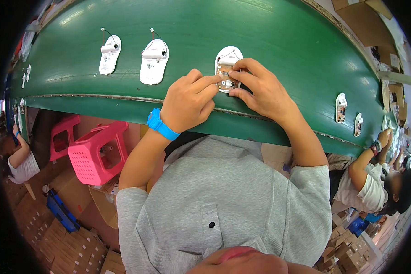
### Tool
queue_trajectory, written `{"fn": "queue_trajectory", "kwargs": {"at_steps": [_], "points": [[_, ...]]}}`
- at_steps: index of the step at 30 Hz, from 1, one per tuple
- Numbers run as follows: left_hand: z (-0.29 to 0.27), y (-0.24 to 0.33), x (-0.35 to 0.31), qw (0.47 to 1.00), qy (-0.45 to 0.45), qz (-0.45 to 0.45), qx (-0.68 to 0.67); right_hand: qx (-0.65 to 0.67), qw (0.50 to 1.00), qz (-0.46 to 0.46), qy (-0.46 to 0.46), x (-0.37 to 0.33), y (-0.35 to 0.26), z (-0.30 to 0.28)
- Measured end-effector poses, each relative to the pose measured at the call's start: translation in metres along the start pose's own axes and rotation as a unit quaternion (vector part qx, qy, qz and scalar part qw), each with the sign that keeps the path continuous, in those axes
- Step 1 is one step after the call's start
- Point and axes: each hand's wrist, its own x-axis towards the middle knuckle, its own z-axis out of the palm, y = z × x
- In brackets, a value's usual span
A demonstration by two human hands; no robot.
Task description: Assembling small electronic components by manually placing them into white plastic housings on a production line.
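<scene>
Just in front of me on the green table lies a white sole-shaped plastic piece [229, 53] with a brown circuit board [225, 84] on its near half. My left hand [189, 100] has its fingers curled, with the index fingertip pressed on the left side of the board. Over the right side is my right hand [262, 89], closed at the board's edge with fingertips on top and the thumb lower down. The fingers partly hide the board, and I cannot make out any small part under the tips.
The green work table [187, 23] curves across the view. To the left lie two white sole-shaped pieces [154, 66] with thin wires; smaller ones with boards [340, 108] lie right. Beside me stands a pink stool [98, 153]. A co-worker [367, 182] works at right, another [23, 160] at far left.
</scene>
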Motion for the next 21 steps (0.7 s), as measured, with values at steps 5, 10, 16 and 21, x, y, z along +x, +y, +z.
{"fn": "queue_trajectory", "kwargs": {"at_steps": [5, 10, 16, 21], "points": [[0.001, 0.004, -0.003, 0.999, -0.017, -0.016, 0.028, -0.042, 0.997, -0.058, 0.014, 0.002, -0.001, -0.005], [0.001, 0.004, -0.006, 0.999, -0.010, -0.010, 0.032, -0.085, 0.986, -0.132, 0.047, -0.019, 0.023, -0.008], [0.001, 0.004, -0.008, 0.999, -0.024, -0.011, 0.042, -0.075, 0.979, -0.188, 0.035, -0.017, 0.023, 0.003], [-0.004, 0.005, -0.006, 0.997, -0.064, -0.007, 0.045, -0.036, 0.987, -0.150, 0.050, -0.019, 0.024, 0.010]]}}
